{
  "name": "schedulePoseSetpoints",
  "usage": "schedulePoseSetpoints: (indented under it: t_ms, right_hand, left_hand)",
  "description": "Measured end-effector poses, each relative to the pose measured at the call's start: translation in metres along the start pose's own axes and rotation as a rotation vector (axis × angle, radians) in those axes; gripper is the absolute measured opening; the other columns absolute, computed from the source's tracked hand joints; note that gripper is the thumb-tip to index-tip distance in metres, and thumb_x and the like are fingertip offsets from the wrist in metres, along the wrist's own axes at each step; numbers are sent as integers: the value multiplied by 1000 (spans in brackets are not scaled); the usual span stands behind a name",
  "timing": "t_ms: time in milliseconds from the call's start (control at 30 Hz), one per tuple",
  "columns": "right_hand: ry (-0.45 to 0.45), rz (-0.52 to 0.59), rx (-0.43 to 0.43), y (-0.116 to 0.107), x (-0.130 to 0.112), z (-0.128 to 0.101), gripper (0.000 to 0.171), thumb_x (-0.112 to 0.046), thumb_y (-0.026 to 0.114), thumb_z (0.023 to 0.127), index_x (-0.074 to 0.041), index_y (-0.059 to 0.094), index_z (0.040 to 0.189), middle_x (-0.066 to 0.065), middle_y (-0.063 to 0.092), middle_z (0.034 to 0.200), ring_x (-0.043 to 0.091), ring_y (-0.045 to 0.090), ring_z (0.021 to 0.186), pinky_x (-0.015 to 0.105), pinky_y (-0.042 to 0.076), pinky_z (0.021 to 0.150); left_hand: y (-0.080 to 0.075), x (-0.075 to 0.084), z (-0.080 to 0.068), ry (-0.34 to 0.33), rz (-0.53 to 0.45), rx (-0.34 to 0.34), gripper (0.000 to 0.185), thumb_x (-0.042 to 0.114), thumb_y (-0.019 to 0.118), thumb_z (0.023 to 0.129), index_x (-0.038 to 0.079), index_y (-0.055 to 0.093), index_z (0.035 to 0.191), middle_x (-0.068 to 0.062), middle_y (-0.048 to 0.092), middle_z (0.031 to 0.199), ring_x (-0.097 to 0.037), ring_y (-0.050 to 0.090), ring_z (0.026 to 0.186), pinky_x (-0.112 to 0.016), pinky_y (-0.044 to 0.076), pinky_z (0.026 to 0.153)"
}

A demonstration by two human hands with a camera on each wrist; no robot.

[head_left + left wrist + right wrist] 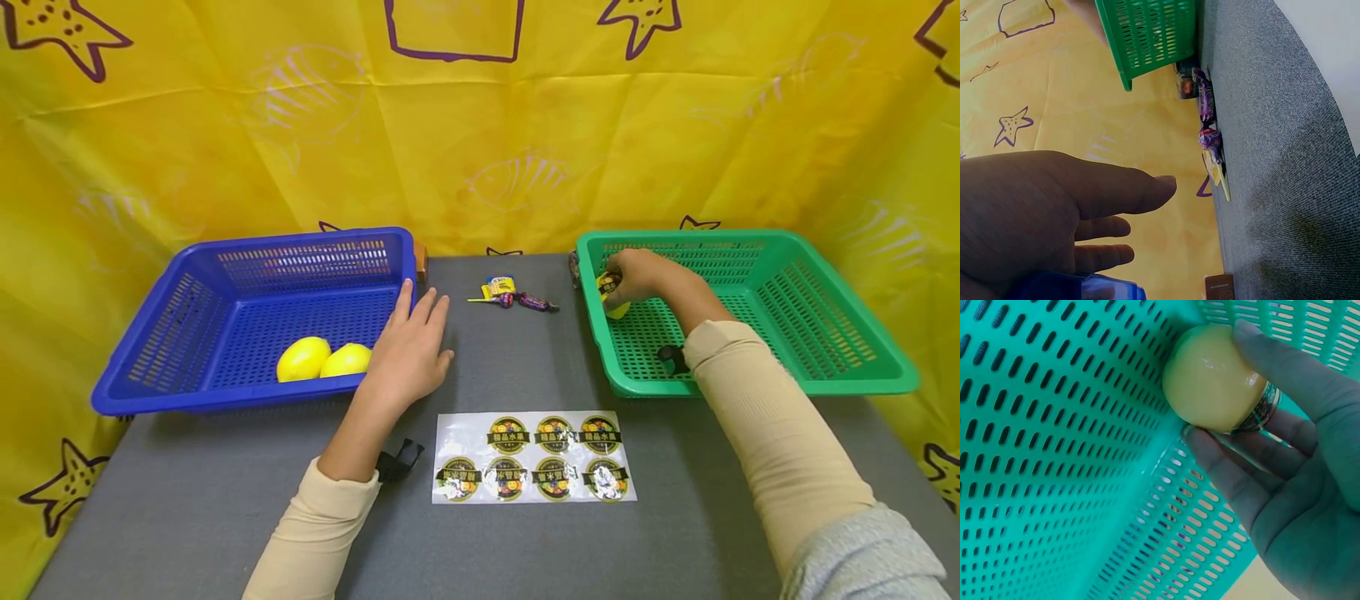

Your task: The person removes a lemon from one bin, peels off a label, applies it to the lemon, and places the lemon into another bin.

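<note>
Inside the green basket (pixel 750 387), at its left end, my right hand (pixel 641 277) grips a lemon (pixel 1213 378) between thumb and fingers. A dark round sticker (pixel 1263 409) shows on the lemon's side in the right wrist view. My left hand (pixel 411 350) lies over the right rim of the blue basket (pixel 225 398), its fingers extended and holding nothing. Two lemons (pixel 303 360) sit in the blue basket just left of that hand. A white sheet of round fruit stickers (pixel 532 458) lies on the table between the arms, its upper left spot bare.
Several wrapped candies (pixel 534 302), one a lollipop (pixel 504 299), lie on the grey table (pixel 517 367) between the baskets. A small brown box (pixel 420 260) stands behind the blue basket's right corner. A yellow cloth (pixel 480 142) hangs behind the table.
</note>
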State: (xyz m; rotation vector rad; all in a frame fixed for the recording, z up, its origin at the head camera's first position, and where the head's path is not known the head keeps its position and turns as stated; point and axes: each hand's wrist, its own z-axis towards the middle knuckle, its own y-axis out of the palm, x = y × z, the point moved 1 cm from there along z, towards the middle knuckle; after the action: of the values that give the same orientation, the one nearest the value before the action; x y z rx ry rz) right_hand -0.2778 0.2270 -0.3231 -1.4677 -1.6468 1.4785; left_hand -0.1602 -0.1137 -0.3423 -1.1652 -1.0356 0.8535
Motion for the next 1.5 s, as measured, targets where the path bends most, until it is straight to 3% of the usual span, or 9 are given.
schedulePoseSetpoints:
  t_ms: [167,533,667,867,1000,1133,1300,1367,1500]
  right_hand:
    - [4,9,-1,1,2,0,60,-20,80,85,13,54,129,26,59,114,40,57,99,52,48,81]
    - [22,34,-35,-6,-2,-13,77,-23,78,88,9,38,145,34,40,144,52,42,127,62,41,97]
    - [16,-16,-62,-19,-8,-27,79,-22,76,90,9,33,149,35,31,151,55,33,134,65,36,102]
    - [-42,-88,-117,-30,-27,-61,66,-27,66,98,12,39,145,35,38,147,54,35,134,64,34,105]
    - [-132,-54,-30,-14,-53,-86,65,-30,61,101,9,39,147,33,38,149,51,37,135,63,33,107]
    - [-161,39,100,16,-75,-103,75,-38,60,101,5,29,154,31,22,158,49,29,141,63,29,109]
    - [-150,147,165,52,-81,-108,82,-44,60,100,1,23,157,26,3,164,48,22,144,62,30,110]
    - [-142,172,187,62,-79,-107,84,-47,61,99,0,24,157,22,-3,165,47,22,145,62,32,108]
    - [-132,201,242,74,-76,-105,84,-52,63,96,-4,31,156,15,-6,166,46,26,144,62,38,104]
  left_hand:
    - [0,1,1,1,5,0,76,22,75,89,1,38,153,-20,31,159,-41,1,150,-53,18,118]
    - [0,1,0,-2,3,5,76,21,75,89,1,39,153,-20,32,158,-41,2,150,-54,19,117]
    - [0,1,-1,-3,3,13,76,21,76,89,2,39,152,-20,32,158,-41,2,150,-55,19,117]
    - [0,0,0,0,5,16,76,22,75,89,2,39,153,-20,32,158,-41,2,150,-55,20,117]
    - [-2,-2,-1,20,-39,9,75,24,74,90,2,39,153,-20,30,159,-42,2,150,-55,18,117]
    - [-12,-15,-1,60,-242,4,68,26,66,96,2,38,153,-20,27,160,-41,4,150,-56,12,118]
    - [-34,-47,-5,-3,-352,59,41,14,47,104,-1,50,142,-23,47,146,-41,41,135,-56,30,111]
    - [-41,-63,-10,-54,-307,6,35,10,48,102,-2,56,134,-24,57,134,-42,52,123,-58,38,104]
    - [-48,-87,-20,-107,-246,-240,37,16,64,95,-2,62,127,-25,63,123,-44,56,114,-61,43,95]
